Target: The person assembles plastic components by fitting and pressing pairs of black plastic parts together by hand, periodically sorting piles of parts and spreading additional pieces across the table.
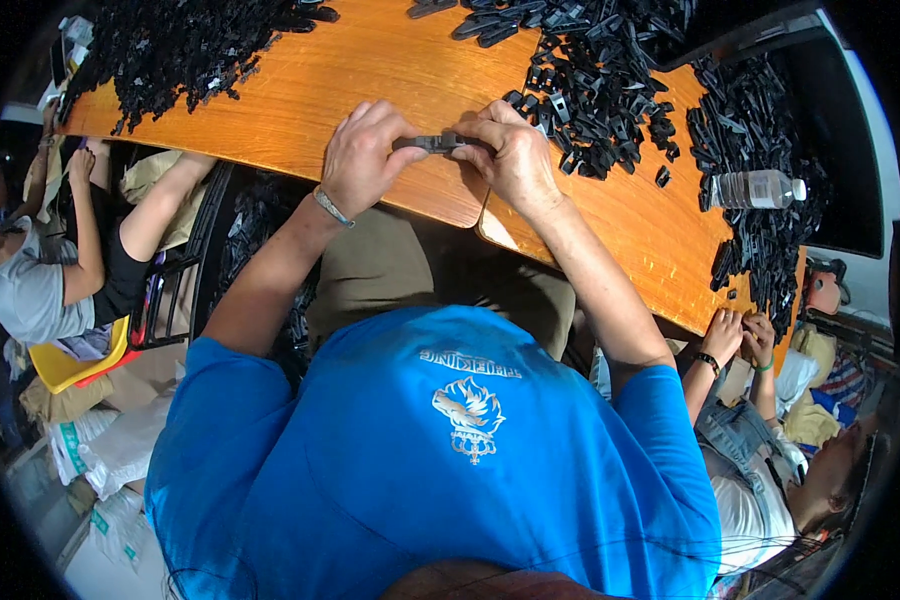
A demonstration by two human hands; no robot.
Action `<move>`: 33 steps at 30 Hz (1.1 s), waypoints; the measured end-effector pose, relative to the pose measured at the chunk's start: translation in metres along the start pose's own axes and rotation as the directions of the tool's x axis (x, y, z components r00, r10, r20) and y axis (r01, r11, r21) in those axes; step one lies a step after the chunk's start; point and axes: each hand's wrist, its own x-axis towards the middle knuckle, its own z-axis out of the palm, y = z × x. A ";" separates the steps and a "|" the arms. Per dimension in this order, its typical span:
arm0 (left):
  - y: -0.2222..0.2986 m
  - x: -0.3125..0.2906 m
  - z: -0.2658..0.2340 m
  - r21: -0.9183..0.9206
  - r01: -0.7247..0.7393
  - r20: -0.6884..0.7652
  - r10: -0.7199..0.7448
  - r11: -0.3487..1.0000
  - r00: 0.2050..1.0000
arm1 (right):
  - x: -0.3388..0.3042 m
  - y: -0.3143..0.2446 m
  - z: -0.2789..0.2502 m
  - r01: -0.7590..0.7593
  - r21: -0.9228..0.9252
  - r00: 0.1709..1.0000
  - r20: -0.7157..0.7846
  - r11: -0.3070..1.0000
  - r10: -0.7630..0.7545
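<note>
Above the near edge of the wooden table (370,60), both my hands meet at a small, long black plastic piece (432,144). It looks like a clip or buckle part, but its exact kind is hard to make out. My left hand (365,158) pinches its left end between thumb and fingers. At the right end, my right hand (515,158) is closed on it, and the fingers cover that part. Just beyond my right hand lies a loose pile of black plastic clip-like parts (600,95).
Small black parts (185,55) are heaped at the far left. Another black heap (750,130) runs down the right, with a clear plastic bottle (757,189) lying on it. A co-worker's hands (740,338) are at the right table edge; another person (45,260) sits left.
</note>
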 end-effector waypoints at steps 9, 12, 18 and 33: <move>-0.002 -0.001 -0.002 -0.090 0.038 -0.035 -0.042 0.995 0.999 | 0.024 -0.005 0.029 0.165 -0.017 0.986 0.040 0.986 -0.164; -0.011 -0.017 -0.042 -0.020 0.098 0.124 -0.095 0.995 0.988 | 0.029 -0.021 0.042 0.214 0.071 0.964 0.146 0.974 -0.222; -0.033 -0.018 -0.141 0.023 0.233 0.544 -0.208 0.972 0.813 | 0.022 0.007 -0.023 0.163 -0.237 0.986 0.063 0.958 -0.153; -0.044 0.186 0.082 0.181 0.355 -0.132 -0.335 0.917 0.933 | 0.035 0.034 -0.040 0.148 -0.353 0.988 0.094 0.924 -0.122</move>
